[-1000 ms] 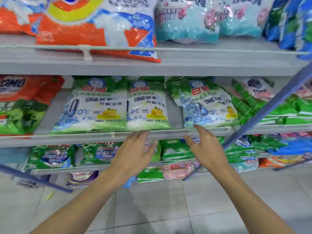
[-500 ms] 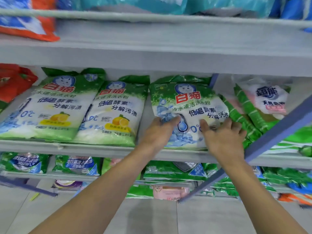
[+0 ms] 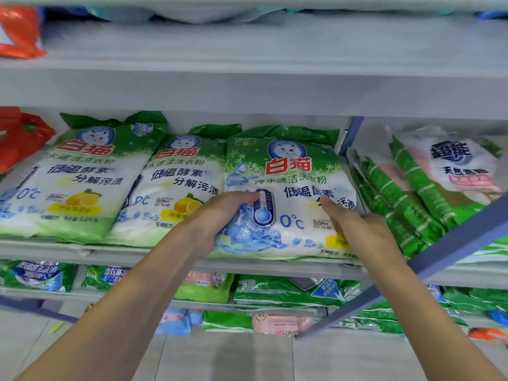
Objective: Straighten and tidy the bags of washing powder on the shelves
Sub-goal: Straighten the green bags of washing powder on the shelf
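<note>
Far left, middle shelf (image 3: 137,255): a red bag (image 3: 19,136) is seen lying partly out of frame.

Three green-and-white bags of one brand, each bearing a cat's head and red characters, are laid face up on the same shelf with their bottoms at its front edge. The left washing powder bag (image 3: 82,174) is overlapped along its right side by the middle washing powder bag (image 3: 176,182), which is in turn overlapped by the right washing powder bag (image 3: 291,193).

The right washing powder bag is held by both hands at its lower half. The left hand (image 3: 220,215) is closed on the bag's left edge: the thumb is laid across the face, its tip at the printed thermometer, and the other fingers are hidden between this bag and the middle one. The right hand (image 3: 357,232) is closed on the right edge: the thumb is pressed on the face below the black lettering, and the remaining fingers are hidden at the edge.

Just right of the held bag, a blue upright stands at the back of the shelf. Beyond it, green striped bags (image 3: 406,204) are stacked at a tilt, with a white bag (image 3: 453,163) bearing a blue logo on top. A blue diagonal bar (image 3: 439,254) crosses the lower right in front of the shelves.

Below, further green and pink bags are noted on lower shelves, too blurred to be read.
</note>
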